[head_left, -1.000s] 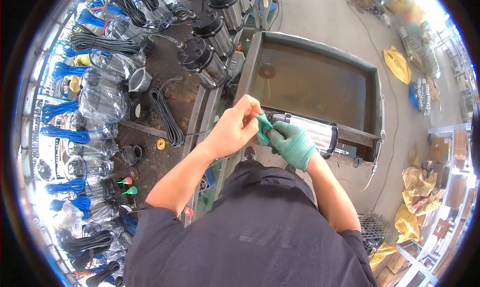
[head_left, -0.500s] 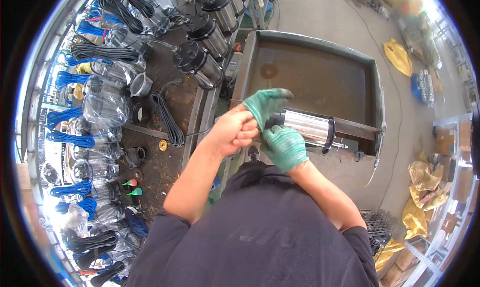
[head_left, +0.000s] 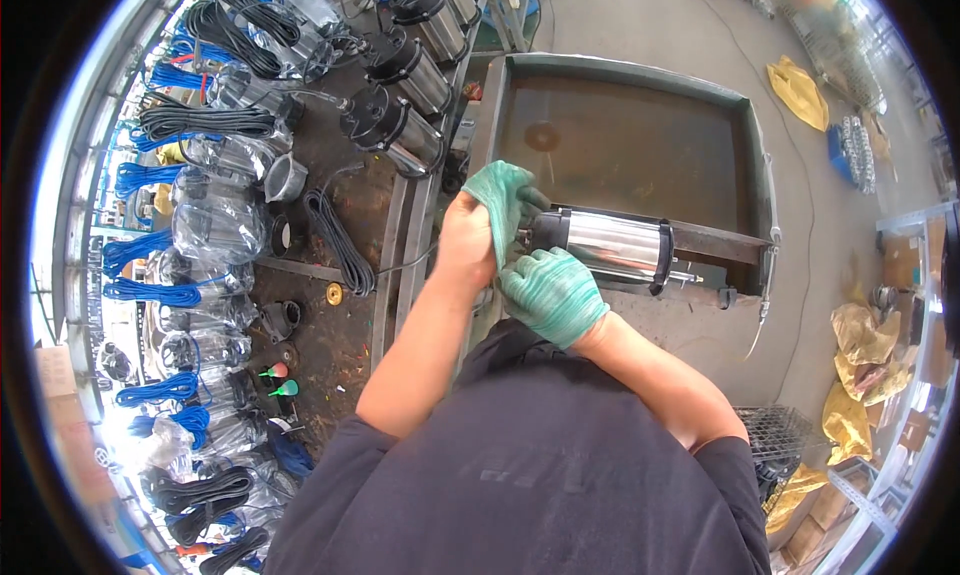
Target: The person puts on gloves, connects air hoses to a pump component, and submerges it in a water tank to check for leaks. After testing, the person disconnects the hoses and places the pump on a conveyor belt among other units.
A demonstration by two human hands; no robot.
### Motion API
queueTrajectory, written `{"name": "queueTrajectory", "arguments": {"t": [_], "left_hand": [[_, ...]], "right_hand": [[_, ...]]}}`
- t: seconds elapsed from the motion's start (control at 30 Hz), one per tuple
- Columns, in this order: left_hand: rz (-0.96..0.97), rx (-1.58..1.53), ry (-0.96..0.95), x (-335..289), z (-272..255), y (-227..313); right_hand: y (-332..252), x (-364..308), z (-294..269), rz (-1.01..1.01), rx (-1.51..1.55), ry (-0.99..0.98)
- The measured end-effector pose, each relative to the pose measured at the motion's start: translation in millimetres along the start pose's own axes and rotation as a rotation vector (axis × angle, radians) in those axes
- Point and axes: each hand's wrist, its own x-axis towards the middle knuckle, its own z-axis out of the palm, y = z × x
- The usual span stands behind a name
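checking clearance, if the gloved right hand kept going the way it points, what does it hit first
The right hand points up-left and already touches the steel cylinder's dark end; next it would likely meet the bare left hand, though depth is unclear.

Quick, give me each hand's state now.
Left hand: bare, shut on green glove.
Right hand: gloved, resting on steel cylinder; grip unclear.

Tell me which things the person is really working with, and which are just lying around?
In use:
- left hand, bare, holding a green glove
- right hand, gloved
- shiny steel pump cylinder

Lying about:
- metal water tank
- black-topped pumps
- blue cable coils
- black cable
- yellow bags
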Motion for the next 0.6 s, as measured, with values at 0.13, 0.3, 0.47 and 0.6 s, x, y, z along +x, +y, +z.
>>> {"name": "queueTrajectory", "arguments": {"t": [0.13,0.3,0.47,0.6], "left_hand": [[0.008,0.184,0.023,-4,26,5],[0.618,1.176,0.048,-4,6,5],[0.541,1.689,0.004,-7,7,5],[0.623,1.704,-0.149,0,-13,-3]], "right_hand": [[9,-3,5,0.156,0.080,-0.085],[15,11,-23,0.678,0.278,-0.008],[23,24,-18,0.774,0.225,-0.047],[15,29,-19,0.754,0.239,-0.177]]}}
